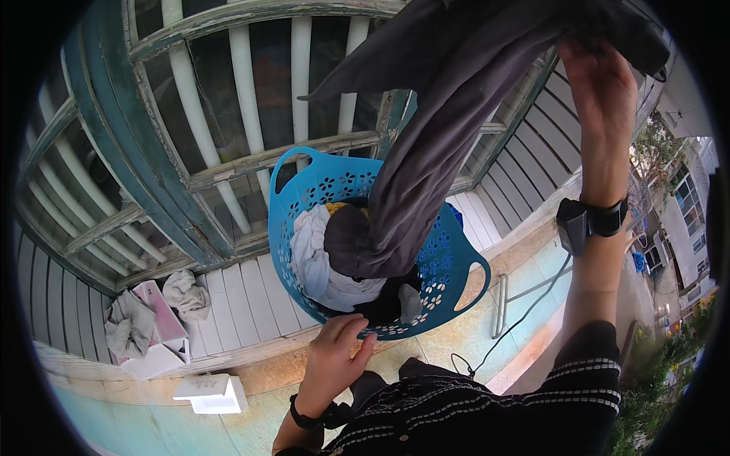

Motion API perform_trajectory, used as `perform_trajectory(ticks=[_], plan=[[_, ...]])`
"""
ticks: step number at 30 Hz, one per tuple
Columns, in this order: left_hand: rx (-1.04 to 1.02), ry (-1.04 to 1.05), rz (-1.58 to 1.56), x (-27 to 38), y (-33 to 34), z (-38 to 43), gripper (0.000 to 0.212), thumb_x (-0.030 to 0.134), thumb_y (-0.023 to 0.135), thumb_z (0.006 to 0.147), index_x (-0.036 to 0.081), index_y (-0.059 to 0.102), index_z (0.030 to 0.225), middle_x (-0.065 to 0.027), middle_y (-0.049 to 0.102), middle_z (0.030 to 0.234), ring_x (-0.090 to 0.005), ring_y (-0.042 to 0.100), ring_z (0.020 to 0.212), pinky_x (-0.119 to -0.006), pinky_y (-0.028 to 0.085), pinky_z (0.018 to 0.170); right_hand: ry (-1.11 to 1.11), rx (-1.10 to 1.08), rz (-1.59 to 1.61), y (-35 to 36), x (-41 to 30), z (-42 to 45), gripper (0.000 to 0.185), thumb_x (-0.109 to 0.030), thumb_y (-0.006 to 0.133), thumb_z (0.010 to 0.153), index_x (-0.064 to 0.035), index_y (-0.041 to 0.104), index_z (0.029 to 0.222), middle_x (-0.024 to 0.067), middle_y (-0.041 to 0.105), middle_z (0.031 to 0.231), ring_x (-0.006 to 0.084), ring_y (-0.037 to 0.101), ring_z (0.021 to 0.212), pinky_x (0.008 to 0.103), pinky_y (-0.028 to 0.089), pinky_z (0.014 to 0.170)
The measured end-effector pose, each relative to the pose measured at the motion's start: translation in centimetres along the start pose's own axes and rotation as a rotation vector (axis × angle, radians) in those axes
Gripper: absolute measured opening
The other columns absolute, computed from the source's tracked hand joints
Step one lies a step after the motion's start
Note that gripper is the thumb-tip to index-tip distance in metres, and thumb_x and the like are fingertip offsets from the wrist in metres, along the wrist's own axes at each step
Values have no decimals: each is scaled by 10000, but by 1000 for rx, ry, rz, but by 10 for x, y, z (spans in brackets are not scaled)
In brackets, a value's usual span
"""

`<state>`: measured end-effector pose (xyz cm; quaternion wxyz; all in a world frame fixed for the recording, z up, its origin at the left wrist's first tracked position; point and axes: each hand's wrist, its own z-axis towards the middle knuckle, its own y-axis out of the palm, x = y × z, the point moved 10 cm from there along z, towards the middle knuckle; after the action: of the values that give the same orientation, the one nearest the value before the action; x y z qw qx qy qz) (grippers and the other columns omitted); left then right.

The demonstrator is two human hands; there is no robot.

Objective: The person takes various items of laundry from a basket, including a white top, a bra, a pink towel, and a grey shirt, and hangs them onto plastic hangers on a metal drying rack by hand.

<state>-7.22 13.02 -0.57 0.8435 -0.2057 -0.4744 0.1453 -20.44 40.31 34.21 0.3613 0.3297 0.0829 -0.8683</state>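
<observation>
A long dark grey cloth garment point(450, 114) hangs from my raised right hand point(601, 74) at the upper right, whose fingers are partly hidden in the dark folds. Its lower part droops into a blue plastic laundry basket point(456, 268) with flower-shaped holes and two loop handles. Inside the basket lie a white and pale blue garment point(311, 251), black cloth point(376, 308) and a bit of yellow cloth point(336, 207). My left hand point(341, 347) is at the basket's near rim, thumb and fingers apart, with nothing visibly held. Whether its fingertips touch the rim is not clear.
The basket stands on a white slatted ledge point(245, 296) below a barred window with peeling green frames point(131, 142). Grey rags point(130, 325) and a pink-and-white box point(162, 313) lie left. A white carton point(211, 393) is lower. A black cable point(513, 319) hangs from my right wrist device.
</observation>
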Motion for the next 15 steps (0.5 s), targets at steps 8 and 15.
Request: perform_trajectory(ticks=[8, 15], plan=[[106, -223, -247, 42, 13, 58, 880, 66, 700, 776, 7, 114, 1429, -253, 392, 1314, -191, 627, 854, -273, 541, 649, -295, 195, 75, 24, -51, 2, 235, -93, 609, 856, -10, 581, 1074, 137, 620, 1085, 266, 591, 1027, 421, 474, 957], [-349, -612, -368, 17, 112, 107, 513, 269, 567, 905, -41, 432, 1292, -181, 595, 1093, -217, 634, 897, -294, 514, 794, -458, -198, 276, 44, -137, -32, 307, 2, 577, 821, 3, 558, 1127, 139, 589, 1166, 290, 532, 1124, 464, 385, 1046]])
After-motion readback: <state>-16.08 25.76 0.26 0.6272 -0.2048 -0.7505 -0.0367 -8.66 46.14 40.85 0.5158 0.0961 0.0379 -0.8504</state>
